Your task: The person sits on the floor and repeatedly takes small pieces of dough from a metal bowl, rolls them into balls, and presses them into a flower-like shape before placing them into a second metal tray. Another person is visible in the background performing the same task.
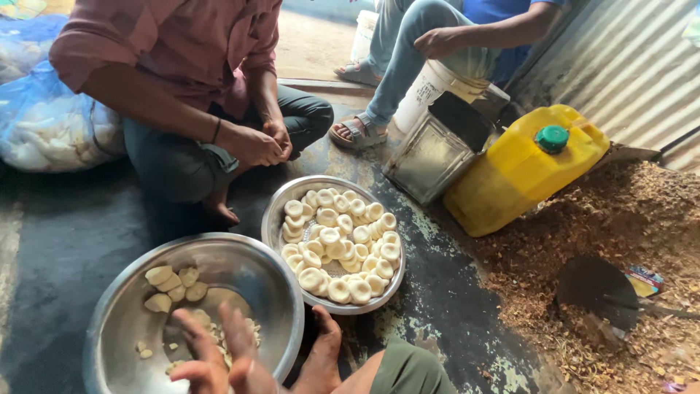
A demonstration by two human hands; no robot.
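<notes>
Low at the near edge, the person's hands [219, 357] sit together over the near rim of the big steel bowl [109, 321]. The fingers are bunched and curled, seemingly working something small between them, but what they grip is hidden, and I cannot tell left from right or how far either is open. Inside the bowl a few pale dough pieces [173, 283] lie toward its far left wall, with crumbs scattered on the bottom. Just right of it, touching or nearly so, a steel plate [275, 219] is heaped with round, flattened dough discs [339, 244]. To shape well here, I'd judge each piece wants even pressing, kept above the bowl so crumbs fall inside. A bare foot [322, 350] rests between bowl and plate. Across the floor another person's hands [262, 142] are clasped together. A yellow jerrycan [521, 168] leans at far right beside a metal tin [430, 157].
</notes>
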